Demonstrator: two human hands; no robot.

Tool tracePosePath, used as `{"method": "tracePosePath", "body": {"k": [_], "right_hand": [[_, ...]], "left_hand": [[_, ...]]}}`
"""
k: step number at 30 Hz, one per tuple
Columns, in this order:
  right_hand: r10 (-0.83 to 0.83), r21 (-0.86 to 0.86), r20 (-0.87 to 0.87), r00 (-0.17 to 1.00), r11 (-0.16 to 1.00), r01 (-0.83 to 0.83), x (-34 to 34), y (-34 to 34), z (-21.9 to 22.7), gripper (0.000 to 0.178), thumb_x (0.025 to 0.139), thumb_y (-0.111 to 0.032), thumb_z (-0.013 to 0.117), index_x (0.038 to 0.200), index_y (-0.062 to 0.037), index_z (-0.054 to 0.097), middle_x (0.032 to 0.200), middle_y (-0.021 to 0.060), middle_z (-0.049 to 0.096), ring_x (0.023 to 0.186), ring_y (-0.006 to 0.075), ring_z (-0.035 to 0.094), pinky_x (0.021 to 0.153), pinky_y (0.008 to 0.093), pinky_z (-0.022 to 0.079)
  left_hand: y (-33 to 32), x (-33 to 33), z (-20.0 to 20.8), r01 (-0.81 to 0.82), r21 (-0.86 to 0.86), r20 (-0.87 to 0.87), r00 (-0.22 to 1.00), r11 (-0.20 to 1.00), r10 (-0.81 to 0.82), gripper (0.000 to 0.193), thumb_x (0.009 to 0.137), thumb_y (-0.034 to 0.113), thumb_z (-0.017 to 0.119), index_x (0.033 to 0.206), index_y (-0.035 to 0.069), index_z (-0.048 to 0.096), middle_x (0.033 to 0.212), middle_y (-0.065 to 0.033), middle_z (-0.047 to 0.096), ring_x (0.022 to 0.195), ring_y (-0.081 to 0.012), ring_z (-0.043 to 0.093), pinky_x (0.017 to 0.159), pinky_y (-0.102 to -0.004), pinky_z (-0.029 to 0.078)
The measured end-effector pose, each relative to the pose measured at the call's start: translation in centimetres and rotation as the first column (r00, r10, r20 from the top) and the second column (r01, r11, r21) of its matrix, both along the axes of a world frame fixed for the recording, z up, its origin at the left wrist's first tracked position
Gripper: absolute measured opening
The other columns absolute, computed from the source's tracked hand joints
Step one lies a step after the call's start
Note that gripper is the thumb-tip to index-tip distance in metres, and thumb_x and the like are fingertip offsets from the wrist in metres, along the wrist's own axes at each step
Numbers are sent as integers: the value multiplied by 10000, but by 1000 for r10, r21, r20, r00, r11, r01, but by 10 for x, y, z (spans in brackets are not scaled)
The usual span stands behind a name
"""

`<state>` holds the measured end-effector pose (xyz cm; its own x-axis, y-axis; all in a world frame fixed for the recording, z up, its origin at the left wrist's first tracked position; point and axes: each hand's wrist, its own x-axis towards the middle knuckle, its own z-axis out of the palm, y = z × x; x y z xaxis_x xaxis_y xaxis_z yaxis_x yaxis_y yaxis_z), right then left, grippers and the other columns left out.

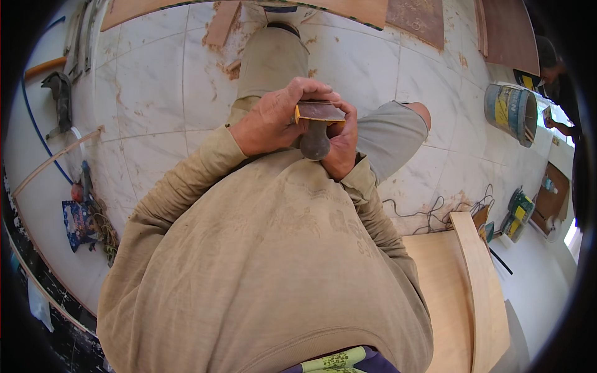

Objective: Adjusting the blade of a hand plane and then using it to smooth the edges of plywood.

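I hold a small hand tool with both hands in front of my chest, above my bent legs. It has a flat brown plate (320,112) with yellow edges and a dark grey rounded knob (315,143) on the side toward me. My left hand (264,121) is closed on its left side, the fingers reaching over the far edge. On the other side my right hand (342,149) is wrapped round it next to the knob, some of its fingers hidden behind the plate. The tool's exact kind is unclear.
A wooden panel (249,7) curves across the far edge. Wood shavings lie on the tiles near a plank (222,25). At right stand a bucket (507,112) and another person (563,127). Cables (429,211) and plywood (432,267) lie lower right; a dark tool (59,102) lies left.
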<state>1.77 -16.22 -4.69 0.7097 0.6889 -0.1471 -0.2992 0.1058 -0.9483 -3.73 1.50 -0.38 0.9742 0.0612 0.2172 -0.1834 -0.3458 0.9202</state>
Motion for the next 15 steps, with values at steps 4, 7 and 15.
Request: {"method": "tracePosePath", "body": {"k": [4,7,15], "right_hand": [[-11,8,-5,1000,1000,11,-1,0,-4,576,870,106,655,1334,-59,356,1156,146,620,1101,210,635,960,363,532],[-8,-5,7,1000,1000,8,-1,-1,-2,569,871,108,648,1330,-61,359,1159,149,620,1103,210,634,959,359,531],[2,-25,-28,1000,1000,-3,0,0,-1,543,878,109,629,1323,-56,367,1177,130,626,1116,204,629,996,368,504]], "left_hand": [[0,0,4,13,-11,-12,1000,1000,-13,587,837,-19,758,1315,77,431,1315,-93,678,1161,-278,685,952,-366,571],[1,0,5,13,-21,-8,1000,1000,-13,590,836,-38,742,1323,80,430,1320,-91,676,1166,-284,682,961,-372,568],[2,0,3,15,-24,9,1000,1000,-14,573,836,-59,724,1309,80,432,1310,-92,679,1165,-302,679,958,-383,571]]}}
